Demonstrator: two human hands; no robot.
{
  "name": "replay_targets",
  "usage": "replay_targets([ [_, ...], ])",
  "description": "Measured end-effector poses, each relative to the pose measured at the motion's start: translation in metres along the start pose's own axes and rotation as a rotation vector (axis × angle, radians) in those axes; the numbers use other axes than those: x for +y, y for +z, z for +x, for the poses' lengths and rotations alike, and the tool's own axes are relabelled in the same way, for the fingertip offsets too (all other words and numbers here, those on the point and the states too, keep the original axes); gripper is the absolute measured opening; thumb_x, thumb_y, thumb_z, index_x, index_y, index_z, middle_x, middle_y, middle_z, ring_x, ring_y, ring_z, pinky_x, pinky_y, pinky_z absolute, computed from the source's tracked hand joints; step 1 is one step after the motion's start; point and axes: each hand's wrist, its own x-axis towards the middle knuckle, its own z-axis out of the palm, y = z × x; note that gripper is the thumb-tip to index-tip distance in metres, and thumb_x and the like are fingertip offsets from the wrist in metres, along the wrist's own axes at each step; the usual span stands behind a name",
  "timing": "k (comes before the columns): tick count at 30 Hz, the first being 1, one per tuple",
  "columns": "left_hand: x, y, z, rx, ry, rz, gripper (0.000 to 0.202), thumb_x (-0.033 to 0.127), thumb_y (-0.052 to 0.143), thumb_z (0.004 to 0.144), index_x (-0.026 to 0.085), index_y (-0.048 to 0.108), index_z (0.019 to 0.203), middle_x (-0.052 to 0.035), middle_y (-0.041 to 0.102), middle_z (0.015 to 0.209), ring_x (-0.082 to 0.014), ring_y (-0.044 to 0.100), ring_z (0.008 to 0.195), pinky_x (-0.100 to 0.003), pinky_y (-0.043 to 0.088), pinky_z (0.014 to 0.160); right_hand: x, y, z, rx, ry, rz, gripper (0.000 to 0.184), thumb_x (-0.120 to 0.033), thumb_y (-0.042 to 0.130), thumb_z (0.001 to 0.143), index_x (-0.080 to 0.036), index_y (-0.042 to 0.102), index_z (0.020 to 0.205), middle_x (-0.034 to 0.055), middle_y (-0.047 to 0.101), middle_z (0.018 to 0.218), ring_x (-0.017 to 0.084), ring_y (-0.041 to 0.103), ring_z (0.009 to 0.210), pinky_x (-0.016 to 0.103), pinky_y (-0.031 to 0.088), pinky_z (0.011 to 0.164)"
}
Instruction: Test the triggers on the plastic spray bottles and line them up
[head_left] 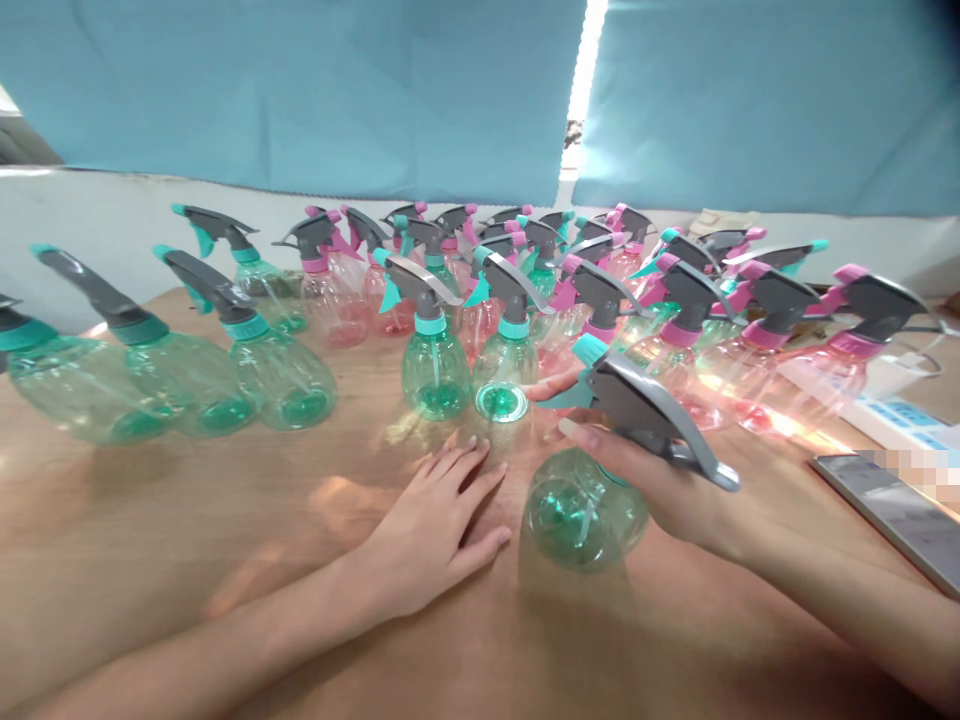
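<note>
My right hand (pixel 637 465) is wrapped round the neck of a clear green spray bottle (pixel 574 515) with a grey and turquoise trigger head. The bottle leans, its round base towards me and its nozzle pointing up and left. Flat on the wooden table (pixel 337 620) lies my left hand (pixel 442 515), fingers spread and holding nothing. Just beyond its fingertips stand two upright green spray bottles, a left one (pixel 435 375) and a right one (pixel 506 355). Whether the held bottle touches the table I cannot tell.
Several green spray bottles (pixel 281 380) stand at the left. Pink spray bottles (pixel 825 365) and more green ones crowd the back and right. A phone (pixel 892 510) lies at the right edge, near a white power strip (pixel 900 415). Blue curtains (pixel 337 100) hang behind the table.
</note>
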Motion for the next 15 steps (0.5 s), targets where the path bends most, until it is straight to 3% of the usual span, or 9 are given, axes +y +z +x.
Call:
replay_targets([
  [15, 0.0001, -0.0011, -0.0002, 0.022, 0.012, -0.021, 0.052, 0.048, 0.049, 0.095, 0.018, 0.047, 0.139, -0.0136, 0.044, 0.145, -0.0322, 0.033, 0.138, -0.053, 0.028, 0.11, -0.0013, -0.0026, 0.0008, 0.029, -0.013, -0.128, 0.029, -0.024, 0.059, 0.087, -0.034, 0.063, 0.114, -0.0009, 0.071, 0.08, 0.022, 0.07, 0.08, 0.035, 0.058, 0.069],
])
